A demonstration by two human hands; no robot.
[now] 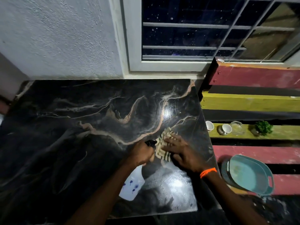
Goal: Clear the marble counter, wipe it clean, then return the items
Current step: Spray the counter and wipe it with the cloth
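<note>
Dark marble table (68, 127) under window | L hand (140, 153) grip wrapped on spray bottle (132, 184) | R hand (181, 151) flat, fingers spread, pressing cloth (160, 150), prob. striped

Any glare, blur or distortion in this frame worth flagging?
Head view: two bright glare patches on the marble counter, one beside the cloth, one nearer the front edge; dim elsewhere; window frame bowed by the wide-angle lens; both hands slightly soft.

bare forearms, orange beaded wristband (208, 172)
</note>
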